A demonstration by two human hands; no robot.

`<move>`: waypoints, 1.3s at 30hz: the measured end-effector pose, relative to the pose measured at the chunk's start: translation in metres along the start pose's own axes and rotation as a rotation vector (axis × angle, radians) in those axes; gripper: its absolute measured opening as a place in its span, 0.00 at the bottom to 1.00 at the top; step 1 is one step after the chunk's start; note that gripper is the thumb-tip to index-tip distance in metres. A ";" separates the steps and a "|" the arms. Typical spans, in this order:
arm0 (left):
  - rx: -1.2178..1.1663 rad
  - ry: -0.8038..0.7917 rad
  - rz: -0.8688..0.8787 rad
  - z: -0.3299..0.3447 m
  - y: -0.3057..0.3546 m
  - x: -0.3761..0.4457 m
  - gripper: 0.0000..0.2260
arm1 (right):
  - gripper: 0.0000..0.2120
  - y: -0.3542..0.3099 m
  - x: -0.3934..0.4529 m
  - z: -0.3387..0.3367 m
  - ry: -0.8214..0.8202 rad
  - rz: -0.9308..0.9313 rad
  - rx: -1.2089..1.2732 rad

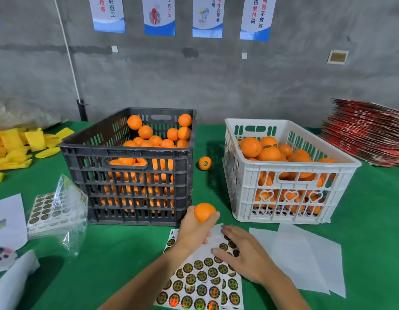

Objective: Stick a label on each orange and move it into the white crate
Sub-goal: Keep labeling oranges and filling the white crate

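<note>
Sticker sheet [194, 285] cut off below, hands [245, 253] covering part

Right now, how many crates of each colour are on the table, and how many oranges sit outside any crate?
Black crate: 1
White crate: 1
Oranges outside the crates: 2, one held in the left hand as orange, one labelled orange on the green cloth
Total: 4

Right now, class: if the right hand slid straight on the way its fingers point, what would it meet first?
Probably the held orange in the left hand: the right hand lies flat on the label sheet, fingers pointing up-left toward it. Depth is unclear.
</note>
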State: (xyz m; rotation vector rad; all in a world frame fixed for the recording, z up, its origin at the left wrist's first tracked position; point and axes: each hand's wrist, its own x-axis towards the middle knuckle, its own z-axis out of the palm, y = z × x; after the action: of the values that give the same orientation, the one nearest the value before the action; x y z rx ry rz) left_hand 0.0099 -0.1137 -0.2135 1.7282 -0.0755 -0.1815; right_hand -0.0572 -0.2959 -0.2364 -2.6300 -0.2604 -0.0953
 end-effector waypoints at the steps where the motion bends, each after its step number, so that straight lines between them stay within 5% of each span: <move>1: 0.003 -0.003 0.019 -0.001 -0.003 -0.001 0.23 | 0.43 -0.002 -0.001 0.001 0.003 0.020 -0.017; 10: -0.008 0.029 0.114 -0.002 -0.022 -0.005 0.32 | 0.21 -0.004 -0.003 -0.002 0.137 -0.005 -0.039; 16: 0.009 0.003 0.142 -0.004 -0.023 -0.007 0.32 | 0.24 -0.004 -0.006 -0.007 0.075 -0.077 -0.121; 20: 0.041 0.002 0.145 -0.005 -0.022 -0.011 0.32 | 0.12 -0.005 -0.007 -0.003 0.156 -0.048 0.080; 25: 0.024 -0.008 0.165 -0.006 -0.019 -0.015 0.30 | 0.14 -0.006 -0.007 0.004 0.206 0.089 0.307; 30: 0.013 -0.026 0.164 -0.008 -0.018 -0.017 0.28 | 0.10 -0.013 0.008 0.001 0.425 0.376 0.708; 34: 0.035 -0.036 0.164 -0.007 -0.019 -0.017 0.28 | 0.05 -0.030 0.031 -0.012 0.641 0.340 0.748; 39: 0.071 -0.064 0.170 -0.010 -0.019 -0.016 0.28 | 0.03 -0.060 0.048 -0.003 0.503 0.335 0.963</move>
State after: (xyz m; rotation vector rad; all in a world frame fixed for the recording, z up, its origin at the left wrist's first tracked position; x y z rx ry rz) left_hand -0.0054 -0.0983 -0.2293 1.7769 -0.2779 -0.1099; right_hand -0.0225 -0.2374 -0.2005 -1.5899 0.2585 -0.3970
